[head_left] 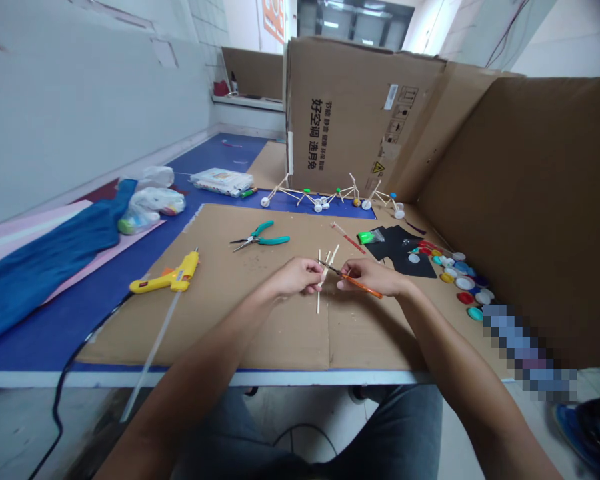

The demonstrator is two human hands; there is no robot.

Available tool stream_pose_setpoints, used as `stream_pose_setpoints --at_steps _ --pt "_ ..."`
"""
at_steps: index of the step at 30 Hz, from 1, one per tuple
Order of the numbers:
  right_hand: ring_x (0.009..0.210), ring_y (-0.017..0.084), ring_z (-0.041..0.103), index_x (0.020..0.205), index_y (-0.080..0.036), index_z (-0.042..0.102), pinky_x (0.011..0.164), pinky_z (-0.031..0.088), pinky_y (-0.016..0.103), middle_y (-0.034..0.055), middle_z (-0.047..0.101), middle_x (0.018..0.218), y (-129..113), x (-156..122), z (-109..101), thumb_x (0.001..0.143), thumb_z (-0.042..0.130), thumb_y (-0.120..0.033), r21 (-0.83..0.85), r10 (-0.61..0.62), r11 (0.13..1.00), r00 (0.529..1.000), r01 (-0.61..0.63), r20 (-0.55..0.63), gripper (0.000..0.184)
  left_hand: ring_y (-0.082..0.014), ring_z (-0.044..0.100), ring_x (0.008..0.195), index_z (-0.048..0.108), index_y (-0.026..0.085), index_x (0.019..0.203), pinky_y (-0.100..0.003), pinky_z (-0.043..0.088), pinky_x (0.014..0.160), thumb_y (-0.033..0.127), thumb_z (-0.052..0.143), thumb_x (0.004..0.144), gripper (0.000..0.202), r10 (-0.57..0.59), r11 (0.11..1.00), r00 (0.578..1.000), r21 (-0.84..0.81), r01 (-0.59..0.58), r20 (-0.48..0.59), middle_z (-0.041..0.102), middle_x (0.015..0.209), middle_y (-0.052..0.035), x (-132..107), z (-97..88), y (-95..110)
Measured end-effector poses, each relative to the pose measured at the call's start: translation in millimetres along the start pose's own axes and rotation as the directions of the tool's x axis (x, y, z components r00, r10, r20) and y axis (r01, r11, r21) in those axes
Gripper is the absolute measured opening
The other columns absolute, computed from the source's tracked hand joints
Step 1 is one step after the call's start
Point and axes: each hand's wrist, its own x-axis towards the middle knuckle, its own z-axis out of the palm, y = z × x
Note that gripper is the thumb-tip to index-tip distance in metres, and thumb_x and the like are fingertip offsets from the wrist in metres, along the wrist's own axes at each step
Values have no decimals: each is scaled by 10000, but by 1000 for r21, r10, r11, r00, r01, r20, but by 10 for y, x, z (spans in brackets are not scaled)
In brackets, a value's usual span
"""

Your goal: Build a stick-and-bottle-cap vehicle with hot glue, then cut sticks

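Cutting or trimming looks like the step in hand; the left hand (pixel 303 275) pinches a few pale wooden sticks (pixel 319 303), thumb and fingertips drawn together on them; the right hand (pixel 371 275), fingers curled round the handles, grips orange-handled scissors (pixel 364 287), whose blades (pixel 333 269) point leftward across the sticks, between the 2 hands; whether they have bitten into 1 of the sticks, I cannot tell; the next move, as I judge it, calls for a steady left pinch and for blades lined up on 1 chosen stick, clear of the left fingertips; beyond the left hand lie teal-handled needle-nose pliers (pixel 253 239), and well to its left a yellow hot-glue gun (pixel 183 275); beyond both hands stand stick frames with round wheels (pixel 318 205); right of the right hand lie loose bottle caps (pixel 465 283).
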Motion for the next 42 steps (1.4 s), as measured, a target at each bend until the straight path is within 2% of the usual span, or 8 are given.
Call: stream_pose_setpoints --at_steps 6,18,23,29,37,42 --pt "650 122 464 918 -187 590 568 352 233 -27 571 744 -11 -10 6 719 752 -526 -1 12 1000 1000 -12 2 425 -68 548 486 604 147 731 -183 411 495 129 604 810 81 9 1000 1000 -13 -9 10 614 584 20 8 -1 -16" --pt "634 126 465 889 -181 598 573 348 248 -20 583 718 -99 -32 56 721 717 -507 -28 39 999 997 -41 -71 385 -70 551 508 602 151 717 -184 405 508 133 623 772 61 25 999 1000 -24 -25 2 591 581 29 7 -6 -32" --pt "635 124 467 875 -179 605 583 355 245 -18 587 712 -36 -10 126 720 710 -469 52 31 998 993 -25 -116 345 -66 548 505 607 147 721 -180 400 503 144 642 760 52 41 999 999 -32 -41 6 601 591 24 25 -10 -49" --pt "635 125 479 860 -184 588 586 364 241 -18 585 725 23 8 166 684 747 -487 143 47 989 993 -32 -105 384 -66 542 501 609 148 721 -181 396 501 152 646 753 49 38 999 999 -39 -38 0 594 585 24 29 -18 -56" --pt "638 132 485 853 -182 604 590 360 243 -13 590 709 -29 -13 141 722 702 -443 19 26 1000 992 -24 -121 308 -73 546 513 601 151 707 -189 418 516 171 667 744 78 31 999 999 -30 -31 8 593 584 23 18 -21 -51" --pt "639 133 491 867 -180 608 593 369 243 -10 602 710 -10 -22 152 744 676 -431 10 23 1000 993 -22 -119 289 -68 543 501 602 147 712 -182 407 501 178 665 754 82 18 1000 1000 -13 -18 18 605 585 20 21 -22 -59"
